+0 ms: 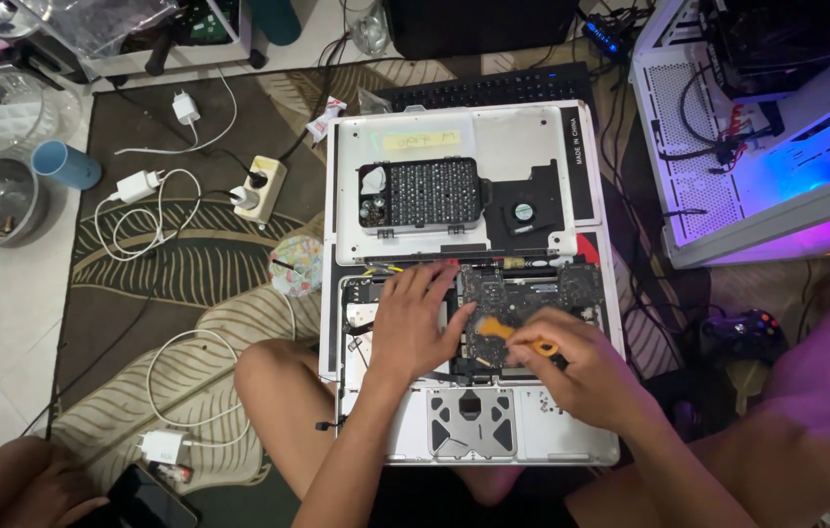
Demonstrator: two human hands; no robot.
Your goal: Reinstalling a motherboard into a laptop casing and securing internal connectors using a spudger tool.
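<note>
Our left hand [413,323] lies spread, fingers open, flat on the opened laptop [571,440] at centre frame, touching the dark green circuit board [532,288]. Our right hand [581,367] is closed around an orange plastic pry tool [501,330], its flat tip resting on the board. Just above, the silver metal bottom cover [523,137] carries a pale yellow rectangular sticky note [422,140] near its top edge, a black bit case [422,194] of neat studded rows, and a small black fan [524,211]. At upper left of the rug sits a cream power strip [261,189].
</note>
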